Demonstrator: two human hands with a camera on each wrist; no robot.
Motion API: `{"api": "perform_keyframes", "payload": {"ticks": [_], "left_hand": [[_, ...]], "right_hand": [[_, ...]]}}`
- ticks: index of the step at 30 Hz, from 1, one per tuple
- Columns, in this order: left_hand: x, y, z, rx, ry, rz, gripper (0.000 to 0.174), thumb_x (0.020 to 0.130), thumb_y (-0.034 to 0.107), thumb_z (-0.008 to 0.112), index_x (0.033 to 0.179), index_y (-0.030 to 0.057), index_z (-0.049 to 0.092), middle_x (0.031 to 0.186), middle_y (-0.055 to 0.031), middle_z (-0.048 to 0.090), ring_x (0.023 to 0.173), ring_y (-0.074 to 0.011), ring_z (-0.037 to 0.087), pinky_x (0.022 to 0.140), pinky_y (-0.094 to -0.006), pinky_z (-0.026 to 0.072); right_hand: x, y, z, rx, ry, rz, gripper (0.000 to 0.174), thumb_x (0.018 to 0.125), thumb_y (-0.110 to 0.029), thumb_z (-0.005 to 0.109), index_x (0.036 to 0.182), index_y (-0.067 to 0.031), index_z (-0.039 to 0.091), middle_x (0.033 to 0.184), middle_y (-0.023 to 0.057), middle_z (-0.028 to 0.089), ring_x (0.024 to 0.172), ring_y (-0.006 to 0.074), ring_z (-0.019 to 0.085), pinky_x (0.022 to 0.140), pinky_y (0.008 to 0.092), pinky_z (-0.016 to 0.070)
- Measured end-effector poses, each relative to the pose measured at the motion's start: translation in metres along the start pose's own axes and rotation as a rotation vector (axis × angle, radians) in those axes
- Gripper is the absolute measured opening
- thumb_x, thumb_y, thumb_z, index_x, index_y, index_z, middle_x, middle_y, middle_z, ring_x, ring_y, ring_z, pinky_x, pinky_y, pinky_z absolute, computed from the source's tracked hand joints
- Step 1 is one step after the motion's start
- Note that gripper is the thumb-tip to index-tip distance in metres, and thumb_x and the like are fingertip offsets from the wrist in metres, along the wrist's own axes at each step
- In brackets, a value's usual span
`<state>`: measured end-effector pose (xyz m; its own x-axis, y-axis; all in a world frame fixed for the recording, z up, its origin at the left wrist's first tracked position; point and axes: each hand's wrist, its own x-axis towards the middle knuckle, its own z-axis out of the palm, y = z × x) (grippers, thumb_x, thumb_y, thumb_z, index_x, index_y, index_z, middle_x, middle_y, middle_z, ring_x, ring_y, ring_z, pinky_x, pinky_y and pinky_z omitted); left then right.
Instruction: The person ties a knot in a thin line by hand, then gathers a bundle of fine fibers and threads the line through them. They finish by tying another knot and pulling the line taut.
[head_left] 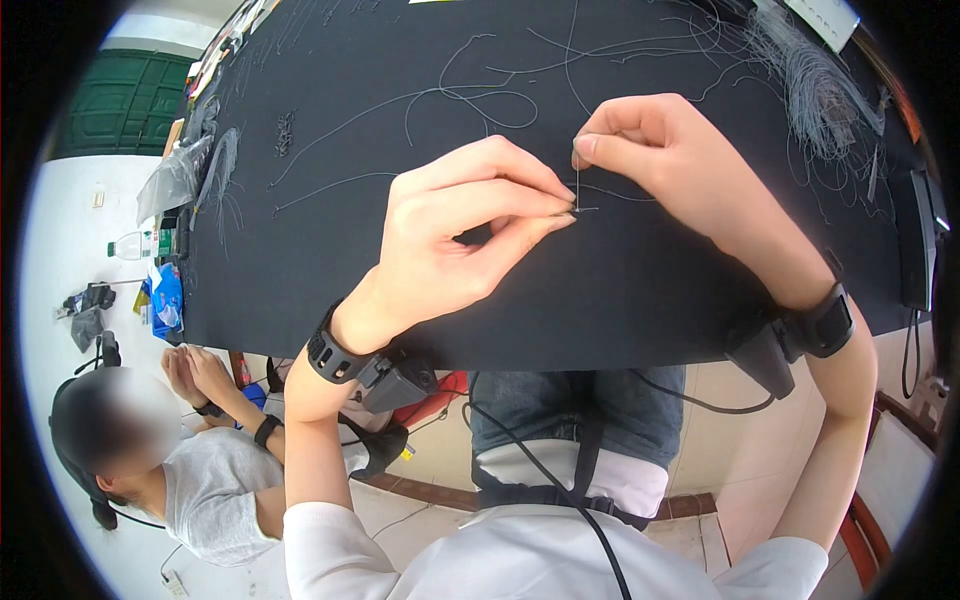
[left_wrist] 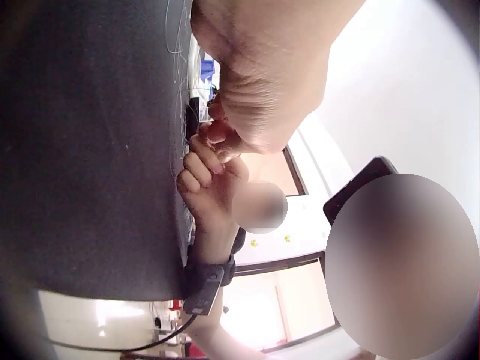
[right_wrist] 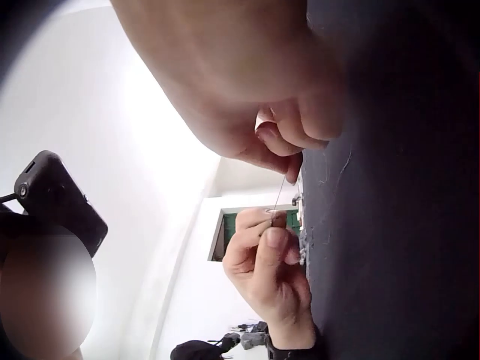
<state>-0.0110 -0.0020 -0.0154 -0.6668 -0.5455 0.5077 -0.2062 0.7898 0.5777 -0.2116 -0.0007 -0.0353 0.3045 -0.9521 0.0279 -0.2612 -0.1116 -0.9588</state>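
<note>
My left hand [head_left: 440,230] is over the dark table, pinching a tiny dark piece between thumb and fingertips. What that piece is, I cannot tell. A thin grey thread [head_left: 578,182] runs from it, nearly straight, up to my right hand [head_left: 675,165]. There the thumb and index finger pinch the thread while the other fingers curl in. In the right wrist view the thread [right_wrist: 279,195] spans the gap between both hands. The left wrist view has the left hand's palm side [left_wrist: 262,97] covering most of its own fingertips.
Loose grey strands [head_left: 440,93] lie across the black tabletop [head_left: 300,250]. A thick strand bundle [head_left: 825,95] sits far right, a smaller one [head_left: 220,170] at left near small dark pieces [head_left: 285,133]. A black device [head_left: 918,240] stands at the right edge. Another person [head_left: 215,490] sits at left.
</note>
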Motion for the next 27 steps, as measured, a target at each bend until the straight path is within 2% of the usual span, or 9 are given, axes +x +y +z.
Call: {"api": "perform_keyframes", "payload": {"ticks": [1, 4, 9, 13, 14, 16, 22, 25, 27], "left_hand": [[0.000, 0.001, 0.000, -0.005, 0.002, 0.001, 0.014, 0.065, -0.004, 0.070, 0.078, 0.0001, 0.067, 0.082, -0.0098, 0.065, 0.069, -0.0151, 0.060, 0.058, -0.0231, 0.0462], [0.000, 0.002, 0.000, -0.018, 0.010, 0.002, 0.014, 0.066, -0.004, 0.069, 0.079, -0.0001, 0.067, 0.082, -0.0100, 0.065, 0.069, -0.0152, 0.060, 0.059, -0.0232, 0.0463], [0.000, -0.002, 0.000, -0.022, -0.037, -0.054, 0.012, 0.069, -0.004, 0.067, 0.080, 0.0001, 0.067, 0.083, -0.0094, 0.064, 0.067, -0.0136, 0.059, 0.057, -0.0222, 0.0459], [-0.002, -0.007, 0.005, -0.117, 0.115, -0.296, 0.006, 0.072, -0.004, 0.065, 0.078, -0.0015, 0.065, 0.080, -0.0057, 0.061, 0.055, -0.0057, 0.051, 0.048, -0.0192, 0.0402], [-0.002, -0.007, -0.001, -0.122, 0.084, -0.364, 0.007, 0.078, -0.003, 0.061, 0.084, -0.0013, 0.066, 0.088, -0.0061, 0.062, 0.065, -0.0063, 0.054, 0.053, -0.0187, 0.0436], [0.001, -0.009, -0.004, -0.176, 0.178, -0.461, 0.007, 0.079, -0.001, 0.061, 0.084, -0.0006, 0.066, 0.089, -0.0055, 0.062, 0.064, -0.0062, 0.053, 0.055, -0.0182, 0.0432], [0.000, -0.017, -0.004, -0.258, 0.237, -0.544, 0.008, 0.080, 0.005, 0.062, 0.086, 0.0025, 0.067, 0.083, -0.0020, 0.063, 0.062, -0.0046, 0.048, 0.055, -0.0178, 0.0378], [0.001, -0.018, -0.005, -0.303, 0.283, -0.611, 0.008, 0.079, 0.007, 0.065, 0.084, 0.0023, 0.068, 0.076, -0.0009, 0.062, 0.060, -0.0045, 0.049, 0.055, -0.0180, 0.0388], [0.000, -0.020, -0.006, -0.345, 0.300, -0.653, 0.008, 0.079, 0.008, 0.065, 0.084, 0.0024, 0.068, 0.075, -0.0001, 0.061, 0.060, -0.0043, 0.048, 0.054, -0.0179, 0.0375]], "right_hand": [[0.001, 0.004, 0.003, -0.111, 0.050, -0.132, 0.023, 0.081, -0.018, 0.055, 0.084, 0.0013, 0.066, 0.055, 0.0033, 0.054, 0.047, 0.0115, 0.045, 0.046, 0.0257, 0.0364], [-0.002, -0.010, -0.003, -0.259, -0.086, -0.019, 0.026, 0.082, -0.018, 0.054, 0.085, 0.0045, 0.065, 0.062, 0.0093, 0.060, 0.052, 0.0149, 0.052, 0.051, 0.0280, 0.0411], [0.001, -0.001, -0.002, -0.172, 0.054, -0.081, 0.025, 0.082, -0.019, 0.054, 0.085, 0.0039, 0.065, 0.064, 0.0100, 0.060, 0.056, 0.0127, 0.053, 0.053, 0.0266, 0.0407], [0.004, -0.006, -0.011, -0.100, 0.126, -0.061, 0.026, 0.082, -0.021, 0.054, 0.086, 0.0016, 0.066, 0.070, 0.0089, 0.063, 0.064, 0.0120, 0.055, 0.061, 0.0248, 0.0421], [0.004, -0.007, -0.013, -0.111, 0.127, -0.031, 0.026, 0.082, -0.022, 0.054, 0.087, 0.0009, 0.066, 0.073, 0.0086, 0.063, 0.066, 0.0125, 0.056, 0.064, 0.0252, 0.0423], [0.004, -0.010, -0.016, -0.134, 0.128, 0.031, 0.028, 0.082, -0.024, 0.054, 0.088, -0.0003, 0.067, 0.077, 0.0079, 0.064, 0.070, 0.0135, 0.056, 0.069, 0.0260, 0.0427], [0.007, -0.006, -0.017, -0.129, 0.099, 0.073, 0.027, 0.083, -0.025, 0.054, 0.089, -0.0022, 0.067, 0.077, 0.0071, 0.064, 0.071, 0.0141, 0.056, 0.070, 0.0261, 0.0424], [0.006, -0.008, -0.018, -0.073, 0.068, 0.071, 0.025, 0.084, -0.025, 0.054, 0.087, -0.0034, 0.066, 0.064, 0.0007, 0.052, 0.058, 0.0080, 0.044, 0.056, 0.0226, 0.0334], [0.005, -0.010, -0.017, -0.006, 0.022, 0.101, 0.023, 0.087, -0.026, 0.055, 0.084, -0.0040, 0.061, 0.050, -0.0095, 0.032, 0.042, -0.0002, 0.024, 0.040, 0.0186, 0.0162]]}}
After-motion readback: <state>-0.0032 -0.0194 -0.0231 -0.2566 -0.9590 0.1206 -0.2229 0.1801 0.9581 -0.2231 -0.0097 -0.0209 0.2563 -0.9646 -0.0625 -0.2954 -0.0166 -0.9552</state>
